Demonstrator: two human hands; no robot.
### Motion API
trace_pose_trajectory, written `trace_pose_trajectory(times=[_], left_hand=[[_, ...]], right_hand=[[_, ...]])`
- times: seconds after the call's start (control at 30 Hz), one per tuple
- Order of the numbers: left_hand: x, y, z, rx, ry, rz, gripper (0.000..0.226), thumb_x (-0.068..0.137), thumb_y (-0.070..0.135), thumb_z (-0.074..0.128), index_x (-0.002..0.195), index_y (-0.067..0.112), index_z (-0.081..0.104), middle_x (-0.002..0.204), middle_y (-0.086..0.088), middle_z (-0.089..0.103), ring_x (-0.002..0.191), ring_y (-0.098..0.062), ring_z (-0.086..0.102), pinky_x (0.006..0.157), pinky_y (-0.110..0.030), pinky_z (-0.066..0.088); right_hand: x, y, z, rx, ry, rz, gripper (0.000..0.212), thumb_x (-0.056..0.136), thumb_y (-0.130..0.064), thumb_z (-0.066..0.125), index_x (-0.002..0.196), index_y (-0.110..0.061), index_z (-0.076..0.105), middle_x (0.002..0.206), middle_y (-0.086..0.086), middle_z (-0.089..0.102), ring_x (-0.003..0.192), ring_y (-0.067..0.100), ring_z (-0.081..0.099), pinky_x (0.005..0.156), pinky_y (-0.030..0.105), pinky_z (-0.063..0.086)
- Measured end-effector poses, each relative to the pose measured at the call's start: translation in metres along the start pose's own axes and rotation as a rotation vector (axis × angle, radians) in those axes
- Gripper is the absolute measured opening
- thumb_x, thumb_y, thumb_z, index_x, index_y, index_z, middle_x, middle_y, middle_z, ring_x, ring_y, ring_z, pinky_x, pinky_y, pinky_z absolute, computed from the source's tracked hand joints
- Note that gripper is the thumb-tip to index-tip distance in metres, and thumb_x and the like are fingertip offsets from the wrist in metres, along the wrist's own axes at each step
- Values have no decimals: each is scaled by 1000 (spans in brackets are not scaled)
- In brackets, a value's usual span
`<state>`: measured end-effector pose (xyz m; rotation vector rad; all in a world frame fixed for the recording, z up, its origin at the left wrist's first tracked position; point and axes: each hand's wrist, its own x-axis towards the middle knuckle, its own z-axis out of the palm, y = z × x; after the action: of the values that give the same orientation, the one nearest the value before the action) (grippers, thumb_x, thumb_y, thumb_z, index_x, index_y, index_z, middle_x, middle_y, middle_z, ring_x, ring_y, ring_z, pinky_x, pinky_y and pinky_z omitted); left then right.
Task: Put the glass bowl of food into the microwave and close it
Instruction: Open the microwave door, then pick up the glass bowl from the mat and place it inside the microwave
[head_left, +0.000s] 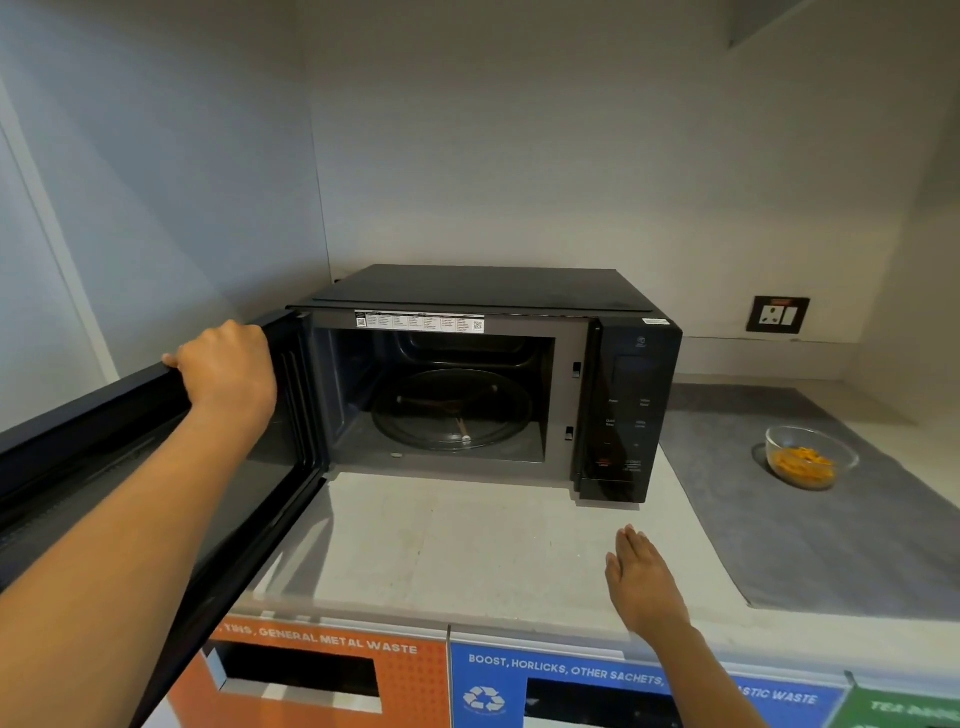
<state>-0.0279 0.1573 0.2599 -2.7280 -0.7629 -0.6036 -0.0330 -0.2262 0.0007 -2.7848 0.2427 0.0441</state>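
Note:
A black microwave (631, 395) stands on the counter with its door (130, 447) swung wide to the left. Its cavity holds only a glass turntable (452, 410). My left hand (228, 364) grips the top edge of the door. My right hand (641, 577) hovers flat over the counter in front of the microwave, fingers together and holding nothing. The glass bowl (810, 456), with orange food in it, sits to the right of the microwave on a grey mat (810, 540), well away from both hands.
A wall socket (777, 314) sits behind the bowl. Below the counter's front edge are labelled waste bins: an orange panel (415, 686), a blue panel (493, 696) and a green panel (904, 709). Walls close in the counter at left, back and right.

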Motion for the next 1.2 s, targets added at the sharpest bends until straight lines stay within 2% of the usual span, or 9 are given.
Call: trace_pose_trajectory(times=[0.27,0.33,0.47,0.57,0.67,0.77,0.93,1.1,1.2], left_hand=[[-2,1,0,-11,-57,-24,19,74,-11,67,91,-5,69,93,-22,70,93,-40,66,96,-57,46],[-5,2,2,-40,-60,-43,27,78,-4,63,105,-6,66,108,-26,66,106,-43,60,101,-55,42],[-20,11,17,-25,53,33,62,88,11,53,142,-8,29,147,-25,35,138,-36,30,118,-47,19],[-37,31,26,-176,179,122,51,87,6,54,134,-9,41,136,-27,45,129,-40,39,114,-48,24],[-62,67,25,-346,187,186,25,91,11,52,103,-7,64,105,-26,63,99,-42,59,85,-48,46],[-96,112,22,-474,82,251,37,97,27,44,90,1,70,94,-19,68,88,-38,65,68,-41,51],[-141,191,15,-663,-218,326,42,97,37,42,94,9,72,96,-17,70,93,-37,65,73,-36,49],[-168,277,8,-997,-627,423,36,96,36,47,91,14,76,93,-6,72,82,-23,66,74,-30,53],[-178,333,6,-1133,-754,476,35,94,34,49,81,13,74,95,-7,73,85,-26,70,82,-37,58]], right_hand=[[0,-1,-8,-22,-42,-12,59,99,-41,20,149,-15,1,159,3,-2,147,21,3,119,33,10],[0,0,-13,-25,-59,-21,58,99,-41,20,149,-15,3,159,3,0,146,21,4,119,33,11],[0,2,-22,37,-79,-29,57,99,-42,23,149,-18,10,159,1,7,146,22,11,118,36,16],[-1,7,-30,163,1,-25,55,98,-43,27,147,-20,17,157,0,17,143,23,23,116,36,23],[1,19,-44,365,133,15,51,97,-41,32,144,-21,27,152,2,30,137,25,35,112,36,31],[8,36,-66,461,246,41,44,97,-34,38,137,-16,39,144,8,42,127,26,46,104,35,39],[17,73,-113,564,536,43,23,96,-19,44,111,-10,58,106,12,62,87,22,58,73,28,41],[34,120,-154,632,666,122,20,94,-11,48,106,-4,62,97,17,65,85,29,59,71,24,38],[52,151,-171,633,690,197,23,93,-9,49,110,0,61,108,24,65,96,34,62,55,5,39]])
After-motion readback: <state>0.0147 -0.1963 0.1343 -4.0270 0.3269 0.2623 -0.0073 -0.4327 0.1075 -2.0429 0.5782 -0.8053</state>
